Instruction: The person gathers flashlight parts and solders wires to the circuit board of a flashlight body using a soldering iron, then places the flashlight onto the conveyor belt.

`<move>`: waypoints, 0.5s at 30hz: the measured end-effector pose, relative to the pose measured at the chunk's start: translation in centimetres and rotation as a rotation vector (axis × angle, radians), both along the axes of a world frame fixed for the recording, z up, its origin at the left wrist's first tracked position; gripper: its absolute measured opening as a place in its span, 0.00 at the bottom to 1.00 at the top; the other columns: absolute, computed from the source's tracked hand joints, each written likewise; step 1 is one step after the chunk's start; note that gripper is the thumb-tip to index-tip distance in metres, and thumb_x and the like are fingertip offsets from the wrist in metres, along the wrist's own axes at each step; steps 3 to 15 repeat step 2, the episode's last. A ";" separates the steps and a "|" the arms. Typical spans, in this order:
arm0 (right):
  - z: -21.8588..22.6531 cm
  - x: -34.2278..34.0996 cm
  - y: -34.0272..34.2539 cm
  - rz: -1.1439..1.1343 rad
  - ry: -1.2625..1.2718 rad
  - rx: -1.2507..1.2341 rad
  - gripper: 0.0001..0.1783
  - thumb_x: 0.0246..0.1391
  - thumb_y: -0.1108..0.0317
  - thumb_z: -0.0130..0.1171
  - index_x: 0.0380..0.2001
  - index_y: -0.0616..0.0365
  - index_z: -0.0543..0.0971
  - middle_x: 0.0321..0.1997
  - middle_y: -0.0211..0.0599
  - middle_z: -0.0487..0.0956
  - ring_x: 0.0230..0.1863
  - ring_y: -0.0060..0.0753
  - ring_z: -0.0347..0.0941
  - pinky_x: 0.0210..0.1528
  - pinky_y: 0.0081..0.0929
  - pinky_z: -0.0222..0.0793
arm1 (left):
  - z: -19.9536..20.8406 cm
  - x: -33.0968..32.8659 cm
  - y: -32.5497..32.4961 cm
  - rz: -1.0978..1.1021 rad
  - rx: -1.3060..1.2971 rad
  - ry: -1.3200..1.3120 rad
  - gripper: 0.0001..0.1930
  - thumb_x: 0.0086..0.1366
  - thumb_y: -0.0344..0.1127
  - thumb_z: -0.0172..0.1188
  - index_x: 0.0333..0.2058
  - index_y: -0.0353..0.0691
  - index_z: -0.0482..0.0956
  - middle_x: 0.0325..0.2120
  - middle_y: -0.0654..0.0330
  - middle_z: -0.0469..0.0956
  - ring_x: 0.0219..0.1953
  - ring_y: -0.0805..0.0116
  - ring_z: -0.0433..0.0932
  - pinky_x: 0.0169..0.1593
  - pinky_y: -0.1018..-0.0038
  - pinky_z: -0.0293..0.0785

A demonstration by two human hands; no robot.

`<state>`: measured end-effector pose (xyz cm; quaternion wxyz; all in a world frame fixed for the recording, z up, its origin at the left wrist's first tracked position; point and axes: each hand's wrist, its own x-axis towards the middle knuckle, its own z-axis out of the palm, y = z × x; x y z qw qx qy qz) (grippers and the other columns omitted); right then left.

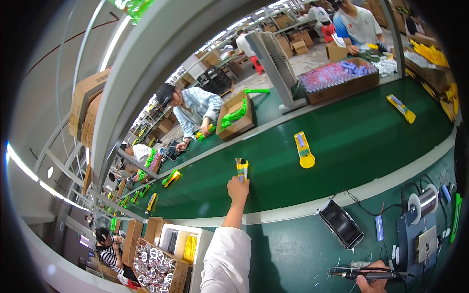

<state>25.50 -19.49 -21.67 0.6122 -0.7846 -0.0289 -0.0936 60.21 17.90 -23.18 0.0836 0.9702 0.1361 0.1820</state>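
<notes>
My left hand (238,189) stretches out over the green conveyor belt, its fingers closed on the near end of a yellow plastic housing (242,166) with a small circuit board inside. In the lower right, my right hand (373,279) grips a soldering iron (359,274), whose tip points left above the workbench. To the right along the belt lie a yellow housing (305,155) with a blue cell in it and a similar housing (401,108) farther off. A blue cell with wires (379,228) rests on the bench above my right hand.
On the bench are a black tray (341,225), a solder spool (424,204) and a blue soldering device (415,246). White bins with yellow wires (191,248) and a carton of silvery round parts (154,266) stand left. Across the belt, a person (193,110) works beside a carton (229,132).
</notes>
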 end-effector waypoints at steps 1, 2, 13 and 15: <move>-2.4 -1.6 -0.1 -0.064 0.208 0.076 0.11 0.41 0.71 0.55 0.28 0.62 0.66 0.29 0.38 0.66 0.31 0.30 0.67 0.40 0.33 0.64 | 0.3 -0.7 -1.6 0.084 0.066 0.019 0.24 0.43 0.42 0.62 0.36 0.35 0.67 0.35 0.48 0.69 0.40 0.52 0.68 0.36 0.56 0.67; -0.8 -0.9 -0.1 -0.050 0.312 0.191 0.14 0.41 0.66 0.55 0.32 0.60 0.67 0.31 0.39 0.66 0.40 0.31 0.64 0.48 0.37 0.57 | 0.9 -0.9 -2.9 0.088 0.098 -0.015 0.28 0.45 0.42 0.61 0.44 0.38 0.63 0.44 0.48 0.63 0.48 0.54 0.61 0.45 0.49 0.59; -0.8 -0.9 -0.1 -0.050 0.312 0.191 0.14 0.41 0.66 0.55 0.32 0.60 0.67 0.31 0.39 0.66 0.40 0.31 0.64 0.48 0.37 0.57 | 0.9 -0.9 -2.9 0.088 0.098 -0.015 0.28 0.45 0.42 0.61 0.44 0.38 0.63 0.44 0.48 0.63 0.48 0.54 0.61 0.45 0.49 0.59; -0.8 -0.9 -0.1 -0.050 0.312 0.191 0.14 0.41 0.66 0.55 0.32 0.60 0.67 0.31 0.39 0.66 0.40 0.31 0.64 0.48 0.37 0.57 | 0.9 -0.9 -2.9 0.088 0.098 -0.015 0.28 0.45 0.42 0.61 0.44 0.38 0.63 0.44 0.48 0.63 0.48 0.54 0.61 0.45 0.49 0.59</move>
